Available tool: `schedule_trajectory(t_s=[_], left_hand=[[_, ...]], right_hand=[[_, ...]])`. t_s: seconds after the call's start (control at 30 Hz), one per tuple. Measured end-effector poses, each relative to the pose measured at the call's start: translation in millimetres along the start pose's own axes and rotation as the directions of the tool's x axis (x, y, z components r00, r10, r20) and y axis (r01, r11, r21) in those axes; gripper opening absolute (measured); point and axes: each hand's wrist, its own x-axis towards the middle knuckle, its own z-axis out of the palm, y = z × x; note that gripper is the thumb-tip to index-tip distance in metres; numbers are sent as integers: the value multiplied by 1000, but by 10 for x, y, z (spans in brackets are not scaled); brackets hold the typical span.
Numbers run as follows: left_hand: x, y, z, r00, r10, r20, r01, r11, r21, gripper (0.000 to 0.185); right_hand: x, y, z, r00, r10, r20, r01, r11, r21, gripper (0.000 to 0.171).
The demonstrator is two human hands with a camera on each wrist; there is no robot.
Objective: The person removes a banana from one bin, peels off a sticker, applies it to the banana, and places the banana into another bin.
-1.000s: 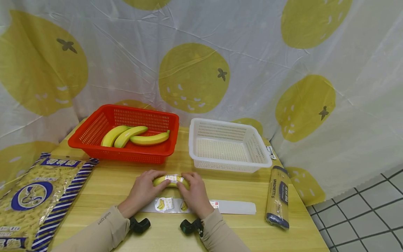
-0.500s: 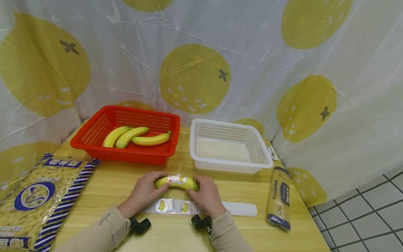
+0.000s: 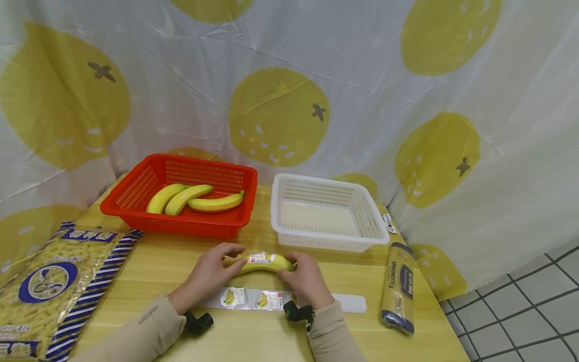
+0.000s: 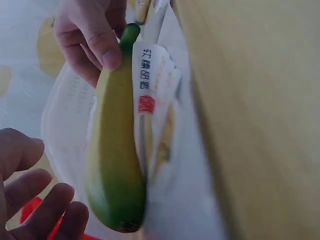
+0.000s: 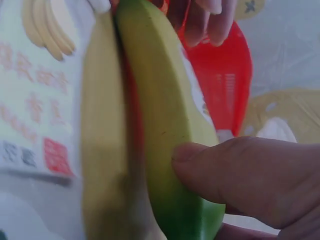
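A banana (image 3: 282, 263) with a white sticker (image 3: 261, 257) along its upper side lies crosswise before the baskets. My right hand (image 3: 309, 281) grips its stem end, the thumb (image 5: 200, 165) pressing on the peel in the right wrist view. My left hand (image 3: 209, 275) is at the other end, its fingers spread and apart from the banana (image 4: 115, 140) in the left wrist view. Below both hands lies a white backing strip (image 3: 353, 303) with two banana-print stickers (image 3: 270, 300) on it, partly behind my right hand.
A red basket (image 3: 212, 227) holding several bananas (image 3: 217, 202) stands behind on the left, a white basket (image 3: 323, 240) on the right. A spaghetti pack (image 3: 398, 289) lies near the right table edge, a large pasta bag (image 3: 54, 286) at left.
My right hand has moved right with the banana, turning toward its stem end. Both hands were on the banana before; my left fingers have let go. The sticker shows more fully now.
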Motion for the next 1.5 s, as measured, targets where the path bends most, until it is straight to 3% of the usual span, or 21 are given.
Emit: schedule_trajectory(t_s=[0.17, 0.37, 0.57, 0.73, 0.93, 1.03, 1.17, 1.27, 1.43, 1.5], left_hand=[[252, 221, 45, 999, 35, 10, -34, 997, -76, 35], [582, 404, 184, 997, -44, 70, 54, 986, -155, 38], [753, 441, 291, 985, -143, 93, 160, 964, -210, 42], [824, 390, 400, 977, -207, 51, 213, 917, -337, 38], [843, 337, 539, 967, -253, -2, 222, 851, -477, 32], [836, 326, 572, 963, -271, 13, 239, 826, -510, 32], [852, 311, 576, 960, -278, 29, 253, 818, -517, 33], [847, 301, 572, 953, -298, 45, 276, 804, -526, 32], [815, 312, 560, 938, -337, 86, 324, 757, -567, 34], [811, 324, 554, 937, -337, 86, 324, 753, -573, 35]], right_hand=[[4, 76, -118, 999, 36, 24, -37, 998, 50, 34], [-4, 180, -250, 998, 40, 52, -43, 998, 51, 32], [-26, 350, -400, 997, 61, 55, -64, 997, 54, 34], [-54, 458, -466, 994, 78, 73, -85, 993, 85, 35], [-107, 532, -521, 991, 88, 97, -97, 992, 86, 36], [-134, 555, -548, 988, 94, 122, -104, 991, 79, 42], [-147, 556, -588, 986, 80, 147, -92, 992, 81, 48], [-160, 573, -597, 985, 70, 160, -87, 991, 102, 44], [-179, 612, -579, 981, 71, 181, -98, 985, 143, 41], [-179, 624, -571, 981, 71, 179, -98, 984, 148, 41]])
